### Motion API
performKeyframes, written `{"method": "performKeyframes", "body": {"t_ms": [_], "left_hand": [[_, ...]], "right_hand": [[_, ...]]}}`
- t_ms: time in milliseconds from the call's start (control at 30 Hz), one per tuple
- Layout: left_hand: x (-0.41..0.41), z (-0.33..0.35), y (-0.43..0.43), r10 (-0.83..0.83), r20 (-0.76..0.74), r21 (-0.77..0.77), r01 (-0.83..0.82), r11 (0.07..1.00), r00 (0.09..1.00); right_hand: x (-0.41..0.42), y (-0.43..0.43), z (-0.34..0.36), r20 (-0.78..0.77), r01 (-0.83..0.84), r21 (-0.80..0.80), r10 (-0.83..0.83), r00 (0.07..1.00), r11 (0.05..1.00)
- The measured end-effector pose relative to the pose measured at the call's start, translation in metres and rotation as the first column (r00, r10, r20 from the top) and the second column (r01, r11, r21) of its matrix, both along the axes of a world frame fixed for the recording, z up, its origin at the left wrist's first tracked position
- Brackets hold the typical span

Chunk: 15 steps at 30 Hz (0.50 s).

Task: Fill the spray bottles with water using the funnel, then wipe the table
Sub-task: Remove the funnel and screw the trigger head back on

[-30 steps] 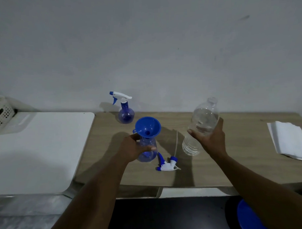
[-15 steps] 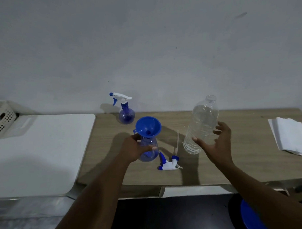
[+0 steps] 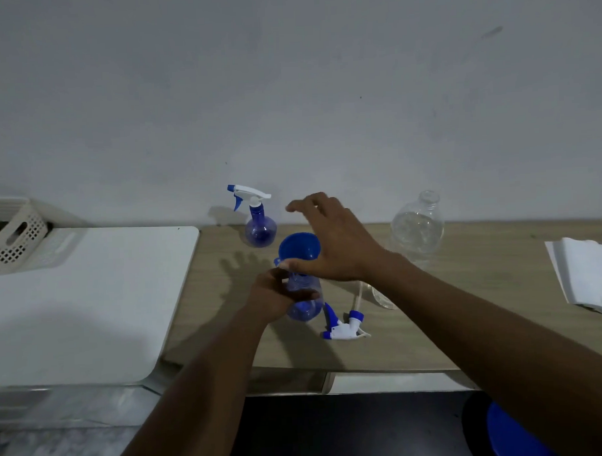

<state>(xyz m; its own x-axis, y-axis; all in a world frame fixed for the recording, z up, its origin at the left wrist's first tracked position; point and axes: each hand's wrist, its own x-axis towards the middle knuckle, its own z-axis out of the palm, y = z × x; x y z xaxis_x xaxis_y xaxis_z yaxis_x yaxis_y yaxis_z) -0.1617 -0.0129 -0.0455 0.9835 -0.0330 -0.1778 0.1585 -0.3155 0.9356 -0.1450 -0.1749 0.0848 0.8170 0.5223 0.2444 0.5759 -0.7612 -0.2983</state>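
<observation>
funnel point(image 3: 298, 246) sits in the uncapped spray bottle point(image 3: 305, 309) on the tabletop point(image 3: 466, 307), its right rim hidden by the right hand point(image 3: 337, 243) (fingers loosely spread above it); left hand point(image 3: 273, 297) fingers curl round the bottle.

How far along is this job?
Midway, it seems. Done: the near spray bottle is opened, its sprayer top lying beside it, the funnel seated in its neck. In hand: left hand grips it; right hand hovers open over the funnel. Left: the capped far spray bottle, and wiping with the cloth.
</observation>
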Motion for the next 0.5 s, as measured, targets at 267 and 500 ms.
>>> {"method": "performKeyframes", "body": {"t_ms": [267, 500], "left_hand": [[0.007, -0.012, 0.007, -0.027, -0.092, 0.207, 0.045, 0.977, 0.995], [0.011, -0.011, 0.012, -0.120, -0.090, 0.134, 0.132, 0.982, 0.989]], "right_hand": [[0.032, 0.026, -0.001, -0.156, -0.106, -0.504, 0.030, 0.987, 0.857], [0.045, 0.018, 0.016, -0.293, -0.109, -0.422, -0.022, 0.956, 0.900]]}}
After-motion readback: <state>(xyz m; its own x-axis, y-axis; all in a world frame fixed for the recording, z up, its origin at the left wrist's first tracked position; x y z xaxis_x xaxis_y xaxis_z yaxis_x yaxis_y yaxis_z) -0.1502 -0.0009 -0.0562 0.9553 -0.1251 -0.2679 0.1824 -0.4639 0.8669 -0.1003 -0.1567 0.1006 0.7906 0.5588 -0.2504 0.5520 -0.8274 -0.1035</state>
